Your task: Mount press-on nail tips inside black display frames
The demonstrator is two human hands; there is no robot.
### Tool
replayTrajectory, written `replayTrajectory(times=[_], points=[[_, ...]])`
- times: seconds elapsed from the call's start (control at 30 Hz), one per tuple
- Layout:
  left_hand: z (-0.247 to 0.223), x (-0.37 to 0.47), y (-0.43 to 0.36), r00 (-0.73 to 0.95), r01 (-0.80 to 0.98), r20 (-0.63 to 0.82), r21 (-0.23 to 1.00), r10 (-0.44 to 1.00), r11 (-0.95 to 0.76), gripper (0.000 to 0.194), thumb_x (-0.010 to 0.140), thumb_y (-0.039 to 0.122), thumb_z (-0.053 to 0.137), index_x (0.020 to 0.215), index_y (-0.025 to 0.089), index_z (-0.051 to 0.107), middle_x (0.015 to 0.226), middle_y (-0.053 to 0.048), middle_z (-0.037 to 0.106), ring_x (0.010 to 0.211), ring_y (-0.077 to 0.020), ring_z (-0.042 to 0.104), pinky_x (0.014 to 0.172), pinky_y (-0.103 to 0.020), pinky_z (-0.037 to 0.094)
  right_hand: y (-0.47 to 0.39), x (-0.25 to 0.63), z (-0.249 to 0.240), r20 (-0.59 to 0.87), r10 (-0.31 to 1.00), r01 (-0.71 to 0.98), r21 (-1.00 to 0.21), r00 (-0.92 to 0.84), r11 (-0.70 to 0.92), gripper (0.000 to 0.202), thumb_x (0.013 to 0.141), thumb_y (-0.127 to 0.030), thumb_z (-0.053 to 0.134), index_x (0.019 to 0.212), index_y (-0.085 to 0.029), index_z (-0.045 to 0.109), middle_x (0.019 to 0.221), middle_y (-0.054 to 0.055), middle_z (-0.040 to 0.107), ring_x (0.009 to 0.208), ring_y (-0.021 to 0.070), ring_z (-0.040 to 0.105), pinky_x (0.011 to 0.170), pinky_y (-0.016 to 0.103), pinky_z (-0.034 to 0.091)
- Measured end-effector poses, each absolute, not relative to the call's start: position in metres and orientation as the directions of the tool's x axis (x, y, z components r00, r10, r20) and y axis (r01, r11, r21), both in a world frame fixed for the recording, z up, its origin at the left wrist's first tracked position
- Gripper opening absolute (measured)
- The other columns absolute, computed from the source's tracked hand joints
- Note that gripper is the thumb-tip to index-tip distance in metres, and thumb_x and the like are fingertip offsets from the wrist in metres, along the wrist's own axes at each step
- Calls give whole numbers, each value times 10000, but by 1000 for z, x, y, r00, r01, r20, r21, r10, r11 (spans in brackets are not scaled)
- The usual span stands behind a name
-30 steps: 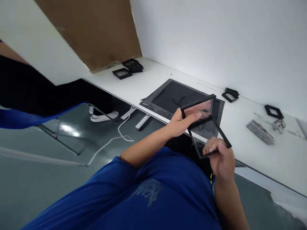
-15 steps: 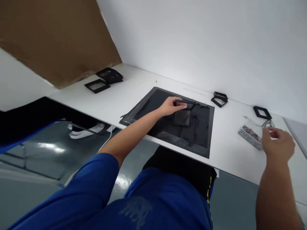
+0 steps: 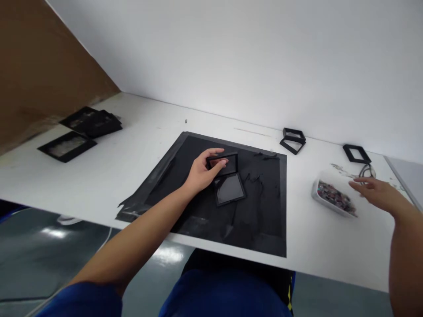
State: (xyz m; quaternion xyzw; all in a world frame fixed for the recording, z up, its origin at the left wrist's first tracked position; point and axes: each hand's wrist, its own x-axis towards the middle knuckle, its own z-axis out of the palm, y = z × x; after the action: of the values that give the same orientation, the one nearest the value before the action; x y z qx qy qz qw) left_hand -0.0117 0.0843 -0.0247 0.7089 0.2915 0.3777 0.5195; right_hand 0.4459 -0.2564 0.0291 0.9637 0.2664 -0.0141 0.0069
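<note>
My left hand (image 3: pixel 205 171) grips the upper half of a black hinged display frame (image 3: pixel 230 188) with clear film panes. Fingers are behind that half and the thumb is across its front. The lower half rests on a black mat (image 3: pixel 198 220), with the upper half tilted up from it. Off to the right, my right hand (image 3: pixel 380 193) hovers beside a clear plastic box (image 3: pixel 315 193) filled with small, mixed-colour pieces (image 3: pixel 335 198) too small to name. Its fingers stretch leftward, slightly apart, with nothing visible in them.
Several black frames (image 3: pixel 94 123) lie at the far left, one with pale contents (image 3: pixel 68 145). Two empty-looking black frames (image 3: pixel 293 140) stand near the wall, another frame (image 3: pixel 357 153) farther right. A dark cable loop (image 3: pixel 366 171) lies behind my right hand.
The hinged frame now stands wider apart, its lower pane facing up. My right hand has gone from a bent, pinched shape to stretched fingers. The whole view has shifted.
</note>
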Motion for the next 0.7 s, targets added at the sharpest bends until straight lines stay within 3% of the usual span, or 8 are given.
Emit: replayTrajectory(times=[0.07,0.17,0.23,0.33,0.47,0.57,0.7], points=[[-22,-14,81,522,50,256,943,813,-329,545,816,486,749,1233,167,604,1064,-96,746,964,-204,750,923,-344,618,-238,465,41,-115,480,486,36,870,-873,374,965,-540,590,1176,-236,647,1100,61,672,907,157,649,824,343,563],[-20,-16,76,509,102,291,914,810,-392,532,777,456,793,1197,175,629,1073,-90,739,932,-202,754,891,-324,624,-202,494,50,-87,422,430,109,902,-896,575,931,-651,567,1349,-256,553,1228,86,637,1024,207,638,924,426,539],[-19,-17,73,504,140,308,893,807,-428,523,759,442,813,1178,180,641,1027,-74,743,866,-189,757,854,-310,629,-179,511,46,-49,379,381,174,924,-908,661,928,-645,570,1438,-236,474,1370,125,557,1178,266,587,1002,497,503],[-18,-18,73,481,198,328,863,813,-465,492,783,448,792,1176,193,642,985,-51,740,807,-168,756,830,-297,634,-153,528,31,-69,327,333,268,943,-904,591,949,-561,590,1424,-220,496,1454,140,485,1279,294,526,1043,516,480],[-15,-23,75,447,269,351,825,823,-497,393,808,430,772,1120,212,675,970,-36,745,784,-148,744,799,-270,633,-139,536,18,-190,279,331,365,941,-870,376,958,-453,628,1253,-222,614,1284,92,609,1152,238,604,960,446,532],[-10,-27,75,434,308,368,797,822,-520,297,804,402,783,1034,229,713,934,-20,762,766,-143,732,760,-252,625,-136,534,21,-198,270,330,408,942,-852,249,939,-416,659,1114,-240,663,1184,69,648,1098,216,614,942,415,522],[-5,-29,71,434,328,401,763,806,-557,235,815,378,778,1009,255,727,855,11,766,700,-135,713,704,-246,621,-130,516,46,-105,422,433,306,900,-848,187,788,-412,769,784,-263,656,858,85,694,776,243,619,724,419,487]])
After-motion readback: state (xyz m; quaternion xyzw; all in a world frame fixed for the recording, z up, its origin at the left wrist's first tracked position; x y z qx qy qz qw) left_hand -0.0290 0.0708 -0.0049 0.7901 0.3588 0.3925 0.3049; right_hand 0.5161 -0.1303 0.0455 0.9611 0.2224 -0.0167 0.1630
